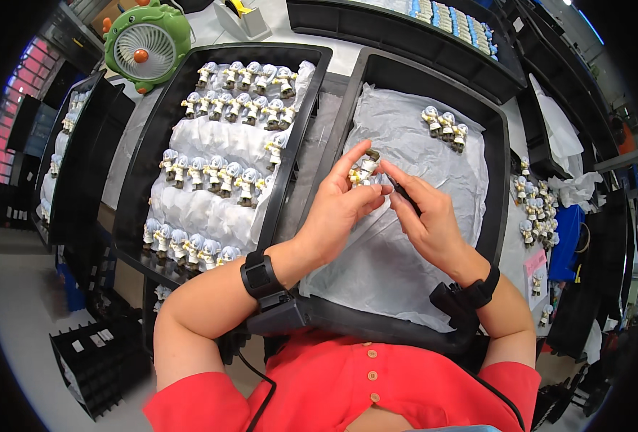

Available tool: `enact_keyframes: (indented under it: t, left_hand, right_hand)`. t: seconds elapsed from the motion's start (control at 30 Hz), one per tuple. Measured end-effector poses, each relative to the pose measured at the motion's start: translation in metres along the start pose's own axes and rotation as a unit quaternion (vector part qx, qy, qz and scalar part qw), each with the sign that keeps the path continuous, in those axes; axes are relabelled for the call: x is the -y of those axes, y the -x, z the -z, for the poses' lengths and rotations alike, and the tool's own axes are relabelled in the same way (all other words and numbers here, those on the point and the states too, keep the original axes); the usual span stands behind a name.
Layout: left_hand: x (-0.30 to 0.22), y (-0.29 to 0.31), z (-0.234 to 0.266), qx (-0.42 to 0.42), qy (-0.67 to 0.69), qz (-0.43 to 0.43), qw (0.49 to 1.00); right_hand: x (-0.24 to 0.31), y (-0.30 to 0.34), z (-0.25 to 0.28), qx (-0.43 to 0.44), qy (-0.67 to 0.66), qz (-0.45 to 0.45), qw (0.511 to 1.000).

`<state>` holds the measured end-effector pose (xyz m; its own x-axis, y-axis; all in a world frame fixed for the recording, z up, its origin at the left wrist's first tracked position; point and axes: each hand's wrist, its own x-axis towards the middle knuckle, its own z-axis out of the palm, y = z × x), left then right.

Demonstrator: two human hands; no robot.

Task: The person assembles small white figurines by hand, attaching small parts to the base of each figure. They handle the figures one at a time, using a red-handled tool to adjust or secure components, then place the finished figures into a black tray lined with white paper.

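My left hand (331,217) pinches a small figurine (364,170) with a white outfit, tipped so its dark feet point up and away. My right hand (433,219) grips a thin dark tool (403,191), its tip close to the figurine; whether it is a blade or a brush I cannot make out. Both hands meet above a black tray (501,205) lined with crumpled white paper (423,237). Three more figurines (446,129) lie side by side at that tray's far right.
On the left, another black tray (324,68) carries rows of figurines on white padding. A green fan (146,50) and a tape dispenser (243,20) stand behind it. Loose figurines (537,209) cluster at right beside a blue bin (569,241). A further tray (405,45) lies at the back.
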<state>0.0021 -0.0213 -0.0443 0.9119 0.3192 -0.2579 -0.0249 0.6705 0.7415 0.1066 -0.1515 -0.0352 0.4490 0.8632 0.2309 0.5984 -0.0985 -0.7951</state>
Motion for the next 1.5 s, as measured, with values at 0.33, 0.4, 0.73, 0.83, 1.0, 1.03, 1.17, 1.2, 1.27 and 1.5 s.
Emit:
enact_keyframes:
  t: [0.33,0.4,0.73,0.83,1.0,1.03,1.17,1.2,1.27,1.5]
  left_hand:
    - [0.0008,0.0008,-0.0001,0.000,0.017,0.018,1.000]
    - [0.0007,0.0018,0.0000,0.001,0.027,0.021,0.999]
    - [0.0031,0.0024,0.0014,0.009,0.022,0.023,0.999]
    - [0.0026,0.0031,0.0008,0.009,0.022,0.025,0.999]
    - [0.0027,0.0032,0.0011,0.005,0.025,0.029,0.999]
    - [0.0026,0.0031,0.0010,0.003,0.026,0.030,0.999]
    - [0.0025,0.0036,0.0001,0.001,0.028,0.030,0.999]
    - [0.0025,0.0035,0.0002,0.002,0.028,0.030,0.999]
    - [0.0023,0.0035,0.0004,0.001,0.024,0.033,0.999]
    - [0.0026,0.0037,-0.0001,0.005,0.021,0.025,0.999]
  right_hand:
    - [-0.0037,0.0006,-0.0018,0.004,0.045,0.003,0.999]
    - [-0.0037,0.0008,-0.0028,0.005,0.044,0.007,0.999]
    - [-0.0051,0.0022,-0.0055,-0.013,0.025,0.016,0.999]
    - [-0.0051,0.0030,-0.0058,-0.015,0.026,0.014,0.999]
    - [-0.0044,0.0025,-0.0061,-0.013,0.028,0.013,0.999]
    - [-0.0046,0.0022,-0.0064,-0.014,0.027,0.012,0.999]
    - [-0.0022,0.0022,-0.0057,-0.009,0.026,-0.003,1.000]
    - [-0.0014,0.0024,-0.0054,-0.005,0.027,-0.010,1.000]
    - [-0.0021,0.0030,-0.0063,-0.007,0.021,-0.013,1.000]
    - [-0.0023,0.0031,-0.0076,-0.012,0.015,-0.025,1.000]
